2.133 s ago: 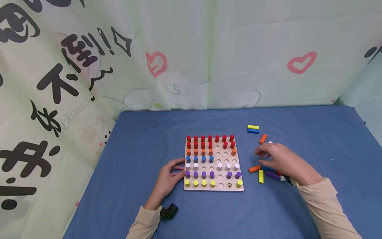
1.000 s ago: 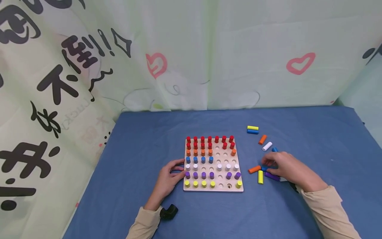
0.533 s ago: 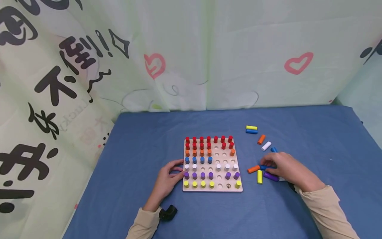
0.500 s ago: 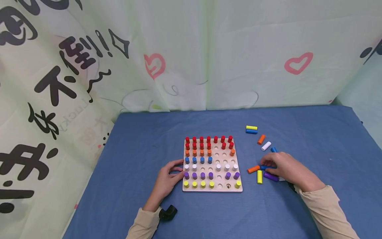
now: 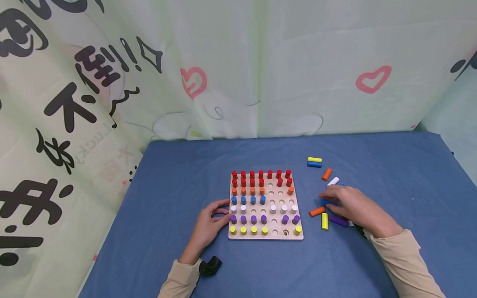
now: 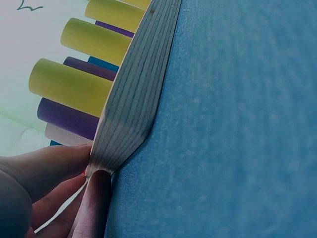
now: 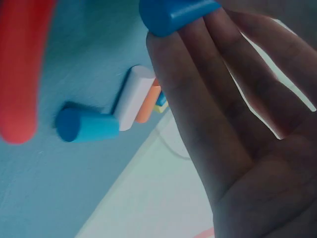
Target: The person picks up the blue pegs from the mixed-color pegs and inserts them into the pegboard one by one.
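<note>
A wooden pegboard [image 5: 261, 237] lies on the blue cloth, with rows of red, orange, blue, white, purple and yellow pegs standing in it. Several of its holes are bare. My left hand [image 5: 209, 219] grips its left edge; in the left wrist view the thumb lies on the peg side and a fingertip against the side edge. Right of the board, my right hand [image 5: 352, 205] pinches a blue peg [image 7: 171, 17] at the fingertips, low over the loose pegs. The thumb is hardly visible in the right wrist view.
Loose pegs lie right of the board: an orange peg [image 5: 317, 211], a yellow peg [image 5: 325, 221] and a purple peg [image 5: 338, 221] close to the hand. Farther back are a white peg [image 5: 333, 181], another orange peg [image 5: 326, 174], and a yellow peg [image 5: 314, 159] beside a blue one.
My right hand has reached down among the loose pegs, taken hold of a blue peg and shifted it slightly left and back. The left hand and the pegboard stay in place.
</note>
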`<state>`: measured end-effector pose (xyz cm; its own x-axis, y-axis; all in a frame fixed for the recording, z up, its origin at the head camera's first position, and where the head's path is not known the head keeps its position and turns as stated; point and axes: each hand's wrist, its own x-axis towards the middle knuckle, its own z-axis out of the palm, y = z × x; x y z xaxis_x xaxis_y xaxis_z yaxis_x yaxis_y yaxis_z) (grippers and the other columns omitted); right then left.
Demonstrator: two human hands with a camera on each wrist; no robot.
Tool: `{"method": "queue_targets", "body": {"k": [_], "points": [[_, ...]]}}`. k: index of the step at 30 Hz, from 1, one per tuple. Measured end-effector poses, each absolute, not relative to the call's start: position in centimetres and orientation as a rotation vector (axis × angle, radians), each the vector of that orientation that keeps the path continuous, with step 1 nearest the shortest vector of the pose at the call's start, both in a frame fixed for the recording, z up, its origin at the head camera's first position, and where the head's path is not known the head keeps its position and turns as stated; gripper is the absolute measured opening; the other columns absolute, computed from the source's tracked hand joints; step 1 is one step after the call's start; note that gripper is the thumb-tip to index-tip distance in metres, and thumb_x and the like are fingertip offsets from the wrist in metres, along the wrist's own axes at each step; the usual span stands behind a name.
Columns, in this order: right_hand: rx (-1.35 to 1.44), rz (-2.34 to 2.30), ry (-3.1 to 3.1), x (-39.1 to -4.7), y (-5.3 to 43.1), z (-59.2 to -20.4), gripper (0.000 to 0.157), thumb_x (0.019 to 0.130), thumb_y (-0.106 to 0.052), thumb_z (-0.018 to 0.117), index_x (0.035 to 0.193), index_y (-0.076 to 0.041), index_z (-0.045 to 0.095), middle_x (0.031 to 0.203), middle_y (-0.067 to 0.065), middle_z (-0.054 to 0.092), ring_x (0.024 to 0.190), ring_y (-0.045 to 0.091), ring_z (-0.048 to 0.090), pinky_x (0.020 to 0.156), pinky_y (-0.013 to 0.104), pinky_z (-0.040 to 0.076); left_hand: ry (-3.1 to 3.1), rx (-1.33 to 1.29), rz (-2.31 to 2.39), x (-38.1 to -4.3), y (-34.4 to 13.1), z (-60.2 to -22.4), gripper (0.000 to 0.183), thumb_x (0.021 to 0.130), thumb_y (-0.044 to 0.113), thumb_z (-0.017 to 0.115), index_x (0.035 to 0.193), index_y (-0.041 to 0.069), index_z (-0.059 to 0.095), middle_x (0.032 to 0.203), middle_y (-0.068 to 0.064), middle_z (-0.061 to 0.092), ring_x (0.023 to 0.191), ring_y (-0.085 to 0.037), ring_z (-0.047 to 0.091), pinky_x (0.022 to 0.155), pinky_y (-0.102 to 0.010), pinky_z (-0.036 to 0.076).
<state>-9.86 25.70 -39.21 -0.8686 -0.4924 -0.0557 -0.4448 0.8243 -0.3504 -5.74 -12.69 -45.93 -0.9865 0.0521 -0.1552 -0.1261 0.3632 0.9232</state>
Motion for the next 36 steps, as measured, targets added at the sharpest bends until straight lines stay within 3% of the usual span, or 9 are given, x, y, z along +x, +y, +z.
{"method": "queue_targets", "body": {"k": [9,16,36], "points": [[-0.787,-0.569,2.886,-10.0,24.6,-38.4,0.024,0.082,0.0,0.076,0.105,-0.005,0.074,0.101,0.005,0.071,0.096,0.028,0.067,0.08,0.047,0.057,2.462,-0.062,1.688,-5.7,-12.6,-46.0,0.044,0.093,0.014,0.07,0.135,0.009,0.059,0.13,-0.011,0.061,0.103,-0.022,0.065,0.081,-0.029,0.059],[-0.789,-0.584,2.879,-10.2,23.5,-38.1,0.025,0.081,0.0,0.078,0.105,-0.005,0.072,0.098,0.003,0.07,0.087,0.019,0.067,0.078,0.043,0.058,2.469,-0.064,1.685,-5.8,-12.6,-46.1,0.044,0.093,0.013,0.07,0.135,0.009,0.059,0.13,-0.011,0.061,0.103,-0.022,0.065,0.082,-0.028,0.059],[-0.845,-0.731,2.839,-10.7,21.0,-37.4,0.024,0.082,0.002,0.077,0.105,-0.003,0.071,0.1,0.006,0.071,0.089,0.02,0.07,0.08,0.04,0.059,2.472,-0.08,1.683,-5.9,-12.6,-46.4,0.043,0.093,0.014,0.071,0.135,0.01,0.06,0.129,-0.011,0.062,0.102,-0.021,0.065,0.081,-0.028,0.059]]}}
